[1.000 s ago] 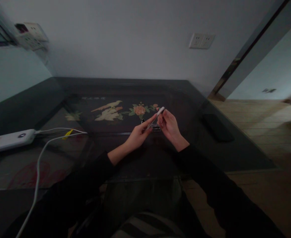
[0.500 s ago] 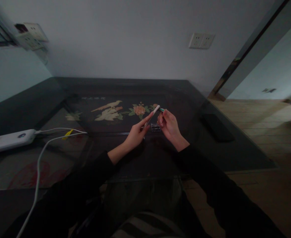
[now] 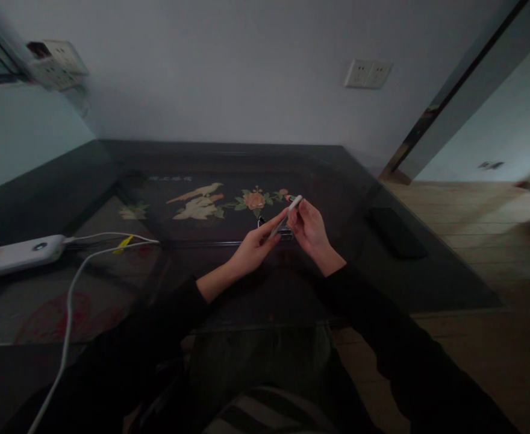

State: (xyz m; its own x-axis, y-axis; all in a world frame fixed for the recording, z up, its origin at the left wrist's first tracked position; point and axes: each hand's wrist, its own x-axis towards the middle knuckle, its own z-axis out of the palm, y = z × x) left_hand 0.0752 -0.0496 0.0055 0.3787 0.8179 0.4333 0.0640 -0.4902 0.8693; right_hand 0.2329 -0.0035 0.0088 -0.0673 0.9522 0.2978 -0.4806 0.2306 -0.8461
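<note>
My left hand (image 3: 252, 248) is closed on a slim white object (image 3: 281, 224), seen nearly edge-on and tilted up to the right. My right hand (image 3: 309, 228) pinches at its upper end. A small green-and-reddish piece (image 3: 291, 198) pokes out there past the white object, partly hidden; its kind does not show. Beneath the hands, a small clear-and-dark case (image 3: 285, 234) lies on the dark table (image 3: 265, 289), half covered by the white object. A shiny dark bit (image 3: 260, 222) shows just beyond my left fingers.
A white power strip (image 3: 21, 258) with a white cable (image 3: 70, 313) and yellow tag (image 3: 124, 243) lies at left. To the right is a flat black object (image 3: 397, 232), like a phone. Behind the table stands a wall with sockets (image 3: 368, 74). Bird and flower pictures decorate the tabletop.
The white object has shifted right, its upper end now against my right fingertips. The small green piece now shows on its left side. My left hand has moved slightly right.
</note>
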